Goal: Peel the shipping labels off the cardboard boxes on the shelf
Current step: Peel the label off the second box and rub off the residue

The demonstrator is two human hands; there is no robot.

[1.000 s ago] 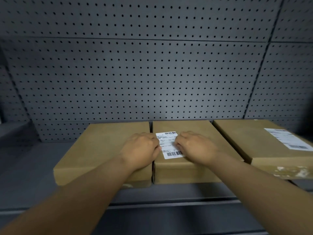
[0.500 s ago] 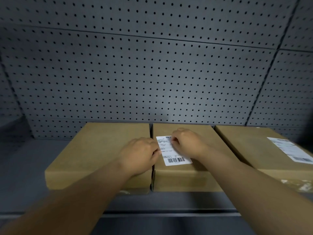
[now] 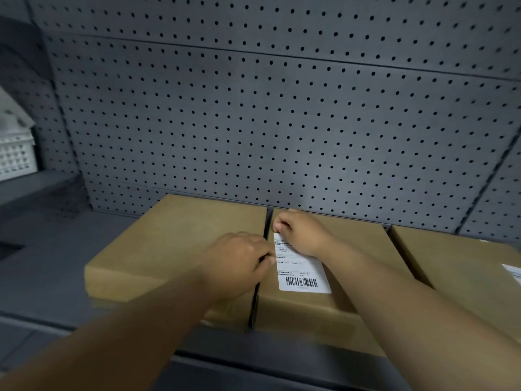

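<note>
Middle box (image 3: 332, 311) on the grey shelf (image 3: 42, 249), white label (image 3: 301, 270) on its top, right hand (image 3: 301, 232) pinching the label's far corner, left hand (image 3: 239, 261) curled, fingertips pressing the label's left edge, left box (image 3: 174, 249) alongside.

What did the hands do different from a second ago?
The right hand slid from the label's right side up to its far end, where its fingers now curl at the top edge. The left hand stayed at the label's left edge, over the gap between boxes. The shipping label lies flat on the middle box, not visibly lifted. No box moved.
</note>
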